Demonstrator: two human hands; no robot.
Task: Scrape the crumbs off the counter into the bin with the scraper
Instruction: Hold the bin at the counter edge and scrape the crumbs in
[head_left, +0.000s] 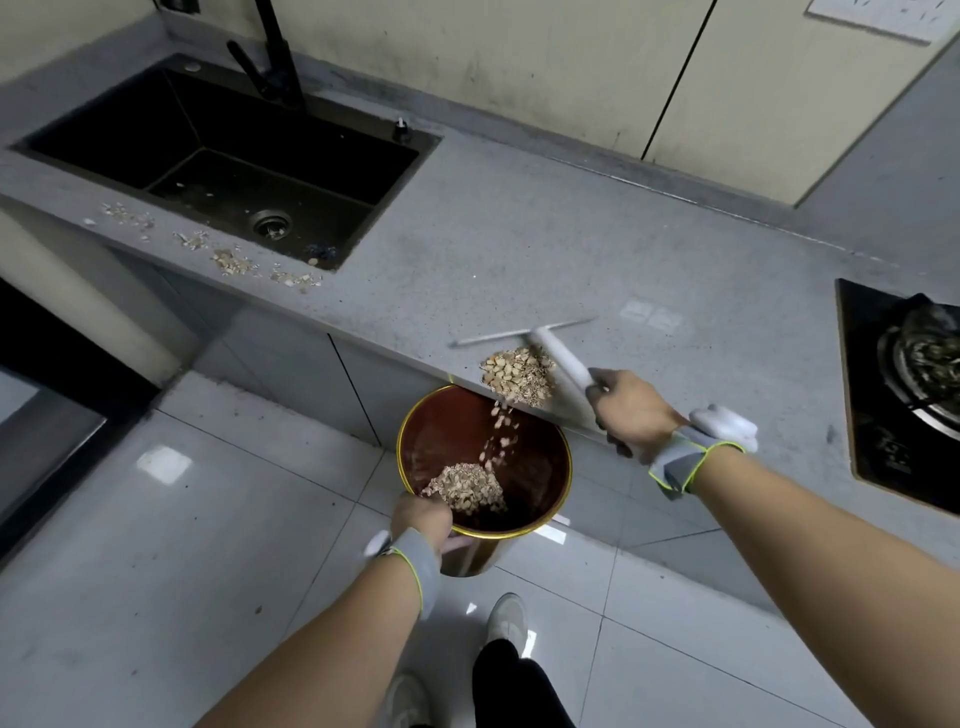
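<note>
A white T-shaped scraper (550, 349) lies blade-down on the grey counter (519, 249), and my right hand (631, 410) grips its handle. A heap of tan crumbs (517, 376) sits at the counter's front edge in front of the blade, and some are falling off it. Below the edge, my left hand (421, 519) holds the near rim of a round dark-red bin (540, 457) with a gold rim. A pile of crumbs (467, 488) lies inside the bin. More crumbs (234, 260) are scattered along the counter's front strip before the sink.
A black sink (104, 130) with a black tap (275, 57) is set into the counter at left. A black gas hob (883, 447) lies at the right edge. Pale tiled floor (182, 545) and my shoes (506, 618) are below.
</note>
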